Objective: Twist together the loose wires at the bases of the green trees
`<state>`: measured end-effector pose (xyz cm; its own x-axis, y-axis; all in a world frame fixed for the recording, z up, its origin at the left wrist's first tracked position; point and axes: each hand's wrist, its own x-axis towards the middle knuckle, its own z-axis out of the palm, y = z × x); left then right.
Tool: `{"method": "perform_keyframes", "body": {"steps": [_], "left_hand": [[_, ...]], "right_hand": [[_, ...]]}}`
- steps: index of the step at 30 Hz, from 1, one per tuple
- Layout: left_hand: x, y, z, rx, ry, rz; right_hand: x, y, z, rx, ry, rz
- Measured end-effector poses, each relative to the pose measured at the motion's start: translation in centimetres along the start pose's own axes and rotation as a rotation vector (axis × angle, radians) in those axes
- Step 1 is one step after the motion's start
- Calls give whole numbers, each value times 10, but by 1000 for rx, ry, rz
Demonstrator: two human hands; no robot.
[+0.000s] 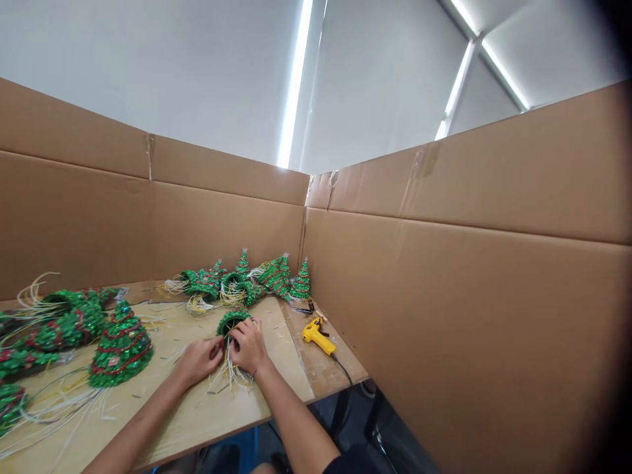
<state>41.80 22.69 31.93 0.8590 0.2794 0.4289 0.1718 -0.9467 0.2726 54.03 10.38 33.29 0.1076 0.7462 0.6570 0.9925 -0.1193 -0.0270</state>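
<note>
Two hands are steadily gripping a tipped sequin tree [232, 319] at its open base, the left hand [197, 362] and right hand [249, 345] curled closely, loose wires [228, 375] hanging clear.

Single head-worn camera, looking forward and down past the person's own forearms [291, 421], which enter from the bottom edge. It faces straight into the corner of a cardboard partition [444, 296], with the seam near frame centre. The left hand [200, 361] and right hand [249, 345] sit low and central, fairly close to the lens. The worktop [271, 368] spreads across the lower left and runs on to the partition. The upper frame takes in the ceiling [385, 79] and a light strip [295, 82]. The dark lens rim curves down the right edge.
</note>
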Motion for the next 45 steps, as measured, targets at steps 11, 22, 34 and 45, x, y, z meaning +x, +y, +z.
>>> {"method": "perform_keyframes", "body": {"steps": [11, 22, 34, 45], "left_hand": [[1, 3, -1, 9, 27, -61], [3, 0, 2, -4, 41, -76], [23, -11, 10, -131, 13, 52], [22, -23, 3, -301, -8, -48]], "right_hand": [[3, 3, 4, 71, 10, 1], [3, 3, 3, 100, 42, -26], [20, 7, 22, 128, 90, -116], [30, 18, 7, 312, 291, -126]]}}
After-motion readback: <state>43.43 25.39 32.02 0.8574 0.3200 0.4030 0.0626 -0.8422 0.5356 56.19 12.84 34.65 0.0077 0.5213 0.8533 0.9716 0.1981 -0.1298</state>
